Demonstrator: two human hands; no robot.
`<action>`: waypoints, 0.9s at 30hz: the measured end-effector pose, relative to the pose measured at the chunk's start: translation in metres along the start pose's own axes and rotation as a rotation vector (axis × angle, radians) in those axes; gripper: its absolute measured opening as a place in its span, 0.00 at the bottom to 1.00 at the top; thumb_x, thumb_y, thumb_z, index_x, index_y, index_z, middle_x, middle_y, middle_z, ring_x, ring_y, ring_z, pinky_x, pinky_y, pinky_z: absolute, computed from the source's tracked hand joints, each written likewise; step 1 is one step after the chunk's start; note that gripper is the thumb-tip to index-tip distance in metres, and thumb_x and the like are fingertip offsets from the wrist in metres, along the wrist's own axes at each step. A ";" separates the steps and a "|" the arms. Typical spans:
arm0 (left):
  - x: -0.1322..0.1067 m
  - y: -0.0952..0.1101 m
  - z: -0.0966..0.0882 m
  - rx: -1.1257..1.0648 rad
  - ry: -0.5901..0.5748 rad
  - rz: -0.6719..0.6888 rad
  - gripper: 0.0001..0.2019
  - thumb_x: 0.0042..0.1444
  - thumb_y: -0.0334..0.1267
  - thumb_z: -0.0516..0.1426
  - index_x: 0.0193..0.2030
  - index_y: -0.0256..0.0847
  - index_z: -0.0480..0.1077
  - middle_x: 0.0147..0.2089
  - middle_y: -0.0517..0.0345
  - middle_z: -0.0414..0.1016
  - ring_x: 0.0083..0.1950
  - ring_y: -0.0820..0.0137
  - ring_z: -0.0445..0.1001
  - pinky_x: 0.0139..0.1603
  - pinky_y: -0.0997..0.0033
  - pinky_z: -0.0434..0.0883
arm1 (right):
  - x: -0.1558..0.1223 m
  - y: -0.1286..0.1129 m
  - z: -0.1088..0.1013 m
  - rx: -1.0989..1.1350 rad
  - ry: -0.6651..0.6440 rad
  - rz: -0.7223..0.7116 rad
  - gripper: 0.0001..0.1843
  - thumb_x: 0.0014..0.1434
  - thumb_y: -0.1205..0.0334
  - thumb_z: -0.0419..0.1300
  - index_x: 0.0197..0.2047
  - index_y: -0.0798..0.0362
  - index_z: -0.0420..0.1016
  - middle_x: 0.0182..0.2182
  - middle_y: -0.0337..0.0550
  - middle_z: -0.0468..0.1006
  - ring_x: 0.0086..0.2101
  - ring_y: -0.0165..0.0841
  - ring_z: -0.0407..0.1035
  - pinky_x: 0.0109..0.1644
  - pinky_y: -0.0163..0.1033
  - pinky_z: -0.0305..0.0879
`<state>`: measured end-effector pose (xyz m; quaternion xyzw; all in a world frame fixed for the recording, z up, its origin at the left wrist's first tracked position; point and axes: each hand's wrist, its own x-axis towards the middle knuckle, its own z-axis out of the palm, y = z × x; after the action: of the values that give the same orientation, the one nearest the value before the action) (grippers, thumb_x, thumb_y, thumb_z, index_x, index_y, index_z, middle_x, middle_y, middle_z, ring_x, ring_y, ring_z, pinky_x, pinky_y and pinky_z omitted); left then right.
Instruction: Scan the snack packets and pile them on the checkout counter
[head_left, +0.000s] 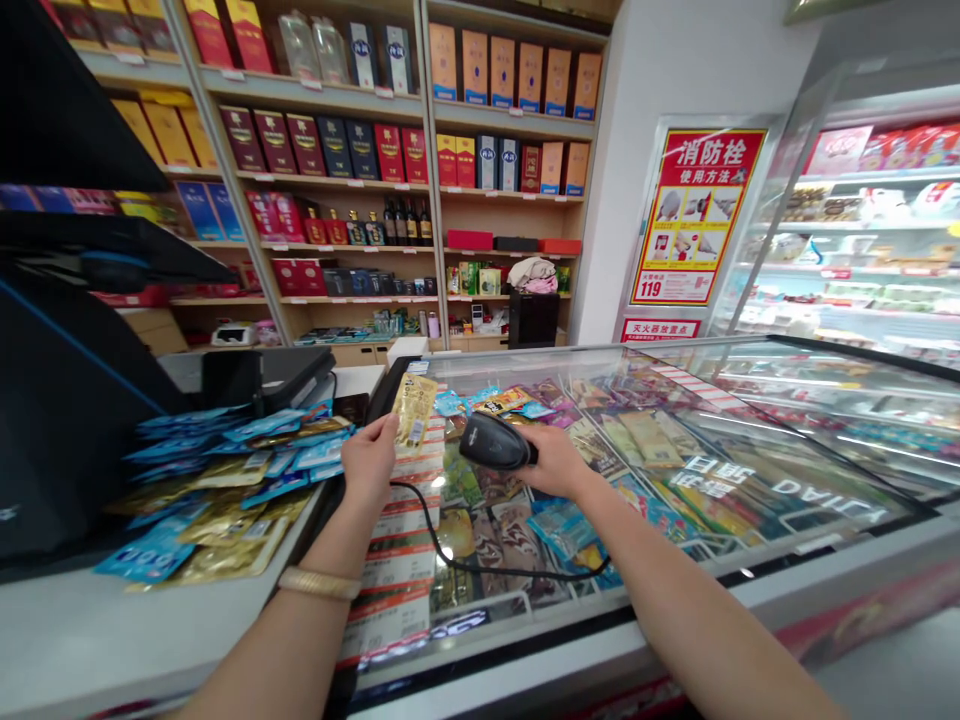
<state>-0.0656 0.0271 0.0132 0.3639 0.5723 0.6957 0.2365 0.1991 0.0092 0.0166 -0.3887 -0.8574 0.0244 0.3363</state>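
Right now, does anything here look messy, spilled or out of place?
I see no spill, but two things stand out: a crumpled cloth bundled on a black box, unlike the lined-up boxes above, and packets beside the left hand, heaped loosely at uneven angles.

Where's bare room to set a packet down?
White counter in front of the packet pile, left of the left forearm; the freezer glass right of the right forearm. Crowded: the pile, and around the scanner, cable and loose packets.

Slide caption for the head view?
Left hand holds a flat, shiny gold packet; right hand grips a black handheld barcode scanner.
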 end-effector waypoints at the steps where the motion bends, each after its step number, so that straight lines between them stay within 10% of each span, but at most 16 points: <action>1: 0.003 0.003 -0.003 0.047 0.008 0.042 0.19 0.45 0.46 0.59 0.40 0.35 0.79 0.34 0.55 0.80 0.37 0.62 0.76 0.38 0.64 0.72 | -0.001 0.003 -0.002 0.004 0.024 0.006 0.12 0.50 0.56 0.63 0.38 0.51 0.75 0.34 0.44 0.80 0.35 0.38 0.74 0.38 0.36 0.64; 10: 0.061 0.070 -0.095 0.979 0.209 0.695 0.17 0.57 0.46 0.51 0.37 0.38 0.78 0.41 0.44 0.76 0.48 0.52 0.70 0.50 0.48 0.62 | -0.010 0.036 -0.025 -0.021 0.374 0.099 0.13 0.49 0.58 0.58 0.38 0.53 0.76 0.30 0.46 0.80 0.32 0.39 0.74 0.35 0.37 0.65; 15: 0.080 0.077 -0.129 1.301 0.103 0.821 0.17 0.58 0.43 0.47 0.24 0.39 0.71 0.36 0.40 0.74 0.51 0.45 0.67 0.51 0.42 0.57 | -0.010 0.034 -0.029 -0.040 0.450 0.090 0.11 0.49 0.55 0.58 0.33 0.52 0.75 0.27 0.45 0.79 0.29 0.38 0.73 0.32 0.36 0.63; 22: 0.077 0.071 -0.128 1.448 0.012 0.702 0.18 0.56 0.45 0.45 0.29 0.40 0.72 0.46 0.35 0.73 0.54 0.42 0.65 0.51 0.42 0.60 | -0.009 0.037 -0.030 -0.070 0.461 0.127 0.11 0.49 0.56 0.59 0.34 0.52 0.75 0.28 0.45 0.79 0.30 0.39 0.73 0.33 0.37 0.63; 27: 0.053 0.070 -0.085 1.352 0.027 0.790 0.22 0.56 0.50 0.48 0.44 0.40 0.77 0.52 0.39 0.72 0.56 0.44 0.64 0.51 0.45 0.62 | -0.009 0.039 -0.034 -0.091 0.422 0.228 0.12 0.48 0.55 0.60 0.35 0.52 0.76 0.30 0.47 0.80 0.33 0.41 0.74 0.35 0.38 0.64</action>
<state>-0.1591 -0.0027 0.0868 0.5973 0.7027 0.2332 -0.3085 0.2484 0.0228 0.0262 -0.4943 -0.7188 -0.0579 0.4854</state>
